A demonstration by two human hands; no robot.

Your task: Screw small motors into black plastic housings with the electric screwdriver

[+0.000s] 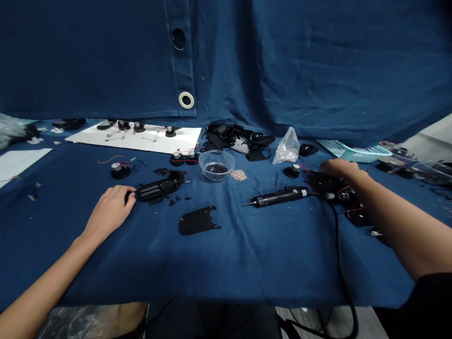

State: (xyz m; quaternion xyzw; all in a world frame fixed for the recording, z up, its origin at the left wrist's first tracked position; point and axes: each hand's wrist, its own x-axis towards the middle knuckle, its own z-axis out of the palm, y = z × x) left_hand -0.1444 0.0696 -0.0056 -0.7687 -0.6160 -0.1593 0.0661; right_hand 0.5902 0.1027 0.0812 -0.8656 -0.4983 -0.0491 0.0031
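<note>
We note the black shell (158, 189) on the worktop (229, 268), long axis slanting from our left hand (113, 206) away to the right; that hand, loosely curled at its near end, is closer, grip unclear. Our right hand (339, 167), well apart, reaches over black parts (322, 181), fingers partly hidden, hold untellable; driver (278, 197) between hands

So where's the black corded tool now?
In the head view, the corded tool lies on the blue cloth right of centre, below the clear bag and left of the right hand.
</note>
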